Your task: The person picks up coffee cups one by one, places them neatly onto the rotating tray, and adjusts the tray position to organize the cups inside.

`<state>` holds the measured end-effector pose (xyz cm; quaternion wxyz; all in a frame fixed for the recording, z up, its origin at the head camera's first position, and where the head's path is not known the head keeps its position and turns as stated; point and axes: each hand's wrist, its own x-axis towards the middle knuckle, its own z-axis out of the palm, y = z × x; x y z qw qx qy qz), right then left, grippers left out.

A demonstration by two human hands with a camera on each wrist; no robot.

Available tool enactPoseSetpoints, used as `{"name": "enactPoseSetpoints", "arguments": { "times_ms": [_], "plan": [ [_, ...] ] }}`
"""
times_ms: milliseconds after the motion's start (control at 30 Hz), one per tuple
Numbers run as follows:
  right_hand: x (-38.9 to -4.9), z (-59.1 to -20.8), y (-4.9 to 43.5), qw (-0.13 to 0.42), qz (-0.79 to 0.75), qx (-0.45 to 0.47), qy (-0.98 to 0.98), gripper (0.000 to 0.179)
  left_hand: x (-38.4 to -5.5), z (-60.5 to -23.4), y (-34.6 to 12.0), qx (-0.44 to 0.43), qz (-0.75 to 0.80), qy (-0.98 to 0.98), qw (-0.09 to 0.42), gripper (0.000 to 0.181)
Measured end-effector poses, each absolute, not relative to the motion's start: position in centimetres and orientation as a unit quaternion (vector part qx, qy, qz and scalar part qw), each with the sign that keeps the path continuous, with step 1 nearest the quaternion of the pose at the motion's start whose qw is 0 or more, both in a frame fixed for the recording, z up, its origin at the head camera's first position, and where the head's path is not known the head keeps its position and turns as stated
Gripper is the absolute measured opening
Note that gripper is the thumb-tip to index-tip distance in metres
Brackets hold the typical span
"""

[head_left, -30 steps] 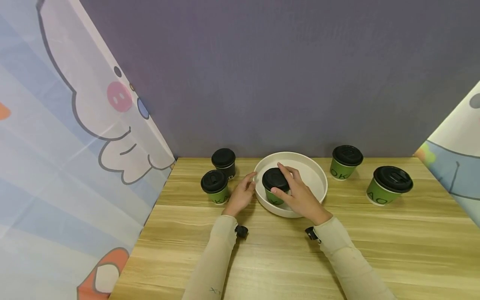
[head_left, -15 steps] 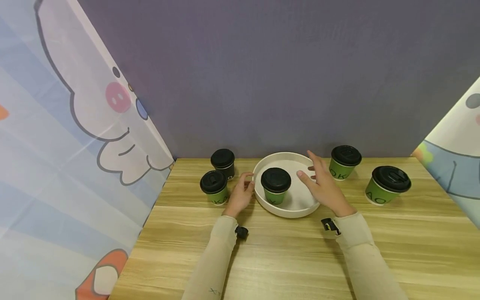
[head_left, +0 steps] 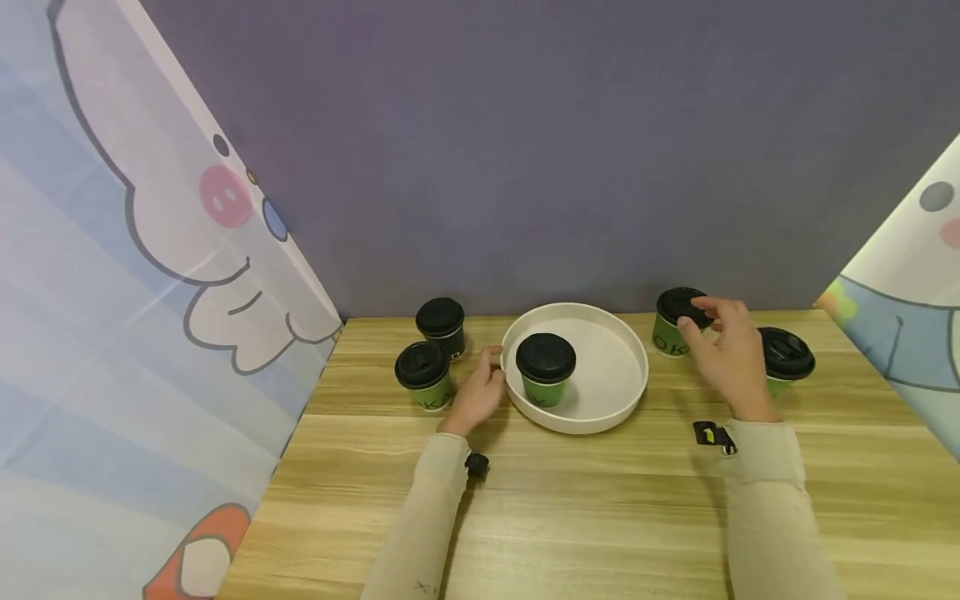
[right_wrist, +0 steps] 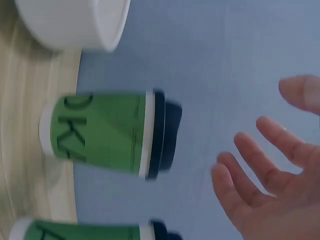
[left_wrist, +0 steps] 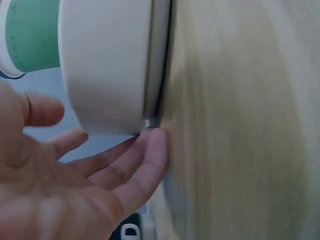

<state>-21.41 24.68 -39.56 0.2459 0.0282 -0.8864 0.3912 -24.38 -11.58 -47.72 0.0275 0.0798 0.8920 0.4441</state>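
Observation:
A round white tray (head_left: pixel 611 371) with a raised rim stands on the wooden table, and a green paper cup (head_left: pixel 544 392) with a black lid is upright in its left part. My left hand (head_left: pixel 477 398) rests at the tray's left side, fingertips right at its outer wall, fingers relaxed. Over at the right, my right hand (head_left: pixel 729 354) hovers with spread fingers beside the lid of another green paper cup (right_wrist: pixel 102 132); the right wrist view shows a gap between fingers and lid. Behind that hand is a third green cup (head_left: pixel 786 358), partly hidden.
Left of the tray stand a black-lidded green cup (head_left: pixel 426 379) and a dark cup (head_left: pixel 442 327) behind it. A grey partition (head_left: pixel 570 167) rises along the table's (head_left: pixel 570 517) back edge. Printed cloth (head_left: pixel 247 333) hangs at the left side.
My right hand has let go of the cup in the tray and moved right to the back right cup. The left hand stays by the tray's left side.

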Motion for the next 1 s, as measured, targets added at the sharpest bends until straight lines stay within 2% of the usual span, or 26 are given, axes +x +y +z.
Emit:
{"name": "enactPoseSetpoints", "arguments": {
  "times_ms": [100,200,367,567,767,1000],
  "plan": [
    [-21.3,-39.6,25.6,0.289,0.392,-0.011,-0.874,0.040,-24.2,-47.5,-11.8,0.102,0.432,0.894,0.058,0.058],
    [-21.2,-39.6,26.9,0.303,0.402,-0.047,-0.863,0.038,-24.2,-47.6,-12.1,0.129,0.426,0.892,0.078,0.077],
    [-21.0,-39.6,29.2,0.258,0.414,-0.100,-0.867,0.048,-24.2,-47.5,-12.1,0.144,0.407,0.896,0.107,0.109],
    [-20.8,-40.6,31.6,0.203,0.383,-0.116,-0.894,0.064,-24.0,-47.3,-11.7,0.143,0.402,0.897,0.118,0.135],
    [-20.4,-41.2,33.0,0.160,0.358,-0.096,-0.915,0.079,-23.5,-47.0,-11.1,0.118,0.387,0.906,0.121,0.148],
    [-20.2,-41.5,33.6,0.095,0.344,-0.105,-0.928,0.093,-23.5,-47.4,-10.7,0.116,0.399,0.904,0.103,0.148]
  ]
}}
